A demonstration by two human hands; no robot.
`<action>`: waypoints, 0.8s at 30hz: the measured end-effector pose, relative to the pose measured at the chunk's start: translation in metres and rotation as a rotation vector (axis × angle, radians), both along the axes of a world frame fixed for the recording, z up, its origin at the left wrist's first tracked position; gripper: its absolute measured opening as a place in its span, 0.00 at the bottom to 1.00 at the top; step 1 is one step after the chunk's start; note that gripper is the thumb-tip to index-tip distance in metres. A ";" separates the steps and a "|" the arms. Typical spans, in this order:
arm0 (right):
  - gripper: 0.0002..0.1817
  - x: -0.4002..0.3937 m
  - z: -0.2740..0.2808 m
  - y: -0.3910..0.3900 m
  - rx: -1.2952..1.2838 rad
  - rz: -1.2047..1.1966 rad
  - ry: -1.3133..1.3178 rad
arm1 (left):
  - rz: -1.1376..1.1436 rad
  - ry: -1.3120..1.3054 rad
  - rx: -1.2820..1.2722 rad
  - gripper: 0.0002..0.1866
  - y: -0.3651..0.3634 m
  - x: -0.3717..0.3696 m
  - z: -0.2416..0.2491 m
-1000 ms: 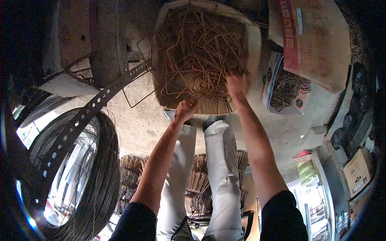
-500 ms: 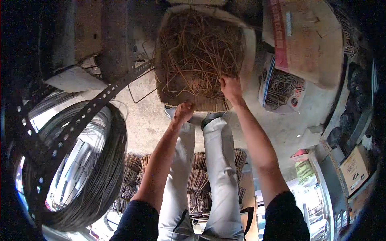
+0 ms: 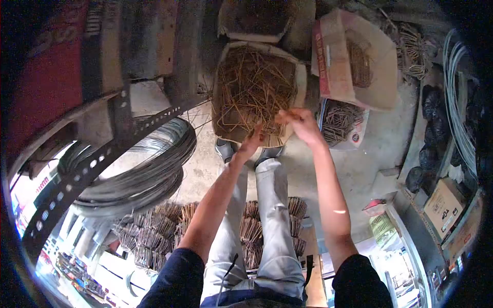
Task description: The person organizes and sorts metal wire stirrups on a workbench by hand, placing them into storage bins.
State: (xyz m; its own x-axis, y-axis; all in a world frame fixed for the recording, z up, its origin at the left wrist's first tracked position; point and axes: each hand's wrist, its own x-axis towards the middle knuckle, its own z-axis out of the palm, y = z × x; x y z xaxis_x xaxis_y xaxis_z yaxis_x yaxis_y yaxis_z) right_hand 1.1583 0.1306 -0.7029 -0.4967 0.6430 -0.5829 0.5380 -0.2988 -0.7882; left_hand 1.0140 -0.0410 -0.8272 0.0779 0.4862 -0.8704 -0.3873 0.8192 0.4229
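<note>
A sack (image 3: 220,97) stands open in front of my feet, full of bent rusty wire pieces (image 3: 254,84). My right hand (image 3: 300,124) is raised over its near edge, fingers pinched on a few of the wire pieces. My left hand (image 3: 252,145) is just left of it at the sack's near rim, fingers closed around wire pieces that stick up from the fist. Both forearms reach forward above my light trousers.
A big coil of dark wire (image 3: 146,169) and a perforated metal bar (image 3: 97,159) lie to the left. More sacks of wire pieces (image 3: 354,66) stand right of the open sack. Tied bundles of bent wire (image 3: 154,231) lie by my legs. Cardboard boxes (image 3: 444,205) sit far right.
My right hand has lifted out of the sack with wire pieces, towards my left hand. The view has tilted, so the sack appears smaller and farther.
</note>
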 end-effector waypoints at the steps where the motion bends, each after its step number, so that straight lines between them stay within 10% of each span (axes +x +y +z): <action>1: 0.15 0.002 0.006 -0.006 0.013 0.002 0.002 | 0.002 0.002 0.013 0.36 0.006 0.002 0.017; 4: 0.21 -0.005 0.066 -0.016 -0.347 -0.289 0.099 | 0.158 -0.451 -0.256 0.29 0.046 0.004 0.122; 7: 0.21 -0.003 0.121 -0.032 -0.326 -0.396 0.163 | 0.259 -0.640 0.062 0.23 0.045 0.018 0.154; 17: 0.19 0.045 0.349 -0.014 -0.081 -0.473 0.189 | 0.100 -0.111 0.523 0.16 0.130 0.022 0.401; 24: 0.19 0.025 0.473 0.020 0.118 -0.399 0.422 | -0.135 0.898 1.077 0.11 0.197 -0.020 0.596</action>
